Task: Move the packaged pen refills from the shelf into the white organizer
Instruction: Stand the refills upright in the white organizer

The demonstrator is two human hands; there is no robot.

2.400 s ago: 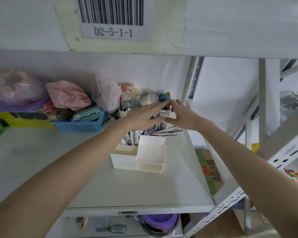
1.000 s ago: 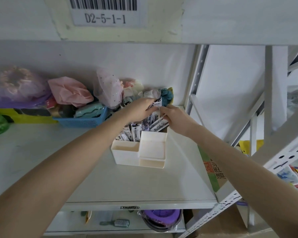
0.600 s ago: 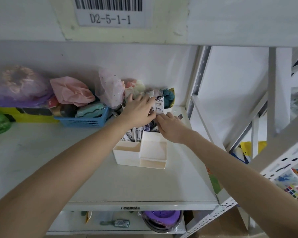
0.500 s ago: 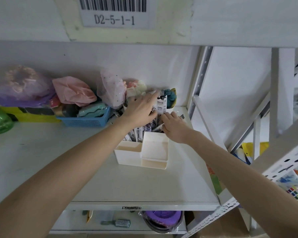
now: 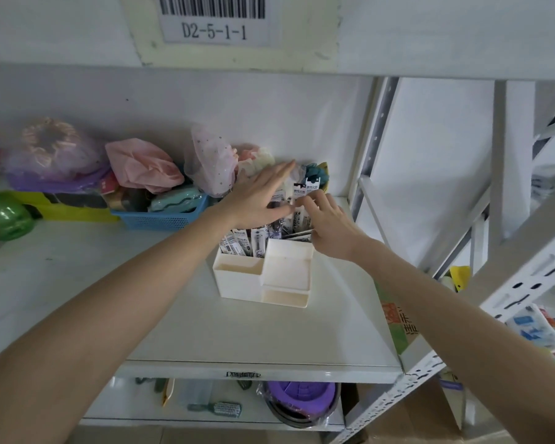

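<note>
The white organizer (image 5: 237, 283) stands on the grey shelf (image 5: 237, 341), right of centre. Several packaged pen refills (image 5: 253, 240) stand upright in its rear compartments, and two taller packs (image 5: 308, 187) stick up behind. My left hand (image 5: 257, 200) hovers flat over the packs with its fingers stretched out and holds nothing. My right hand (image 5: 330, 225) is at the organizer's right rear corner, fingers spread, its fingertips touching the tops of the packs. A few packs lean sideways under its thumb. The organizer's front compartments hold nothing.
A blue basket (image 5: 164, 216) with pink and lilac bagged items lines the back wall on the left, beside a green object (image 5: 4, 216). A perforated steel upright (image 5: 375, 139) bounds the shelf's right side. A purple item (image 5: 302, 398) and a hairbrush (image 5: 221, 410) lie on the shelf below.
My left hand has opened out flat above the packs. My right hand has let the packs settle into the organizer and lifted its fingers to their tops. More packs stand upright than before.
</note>
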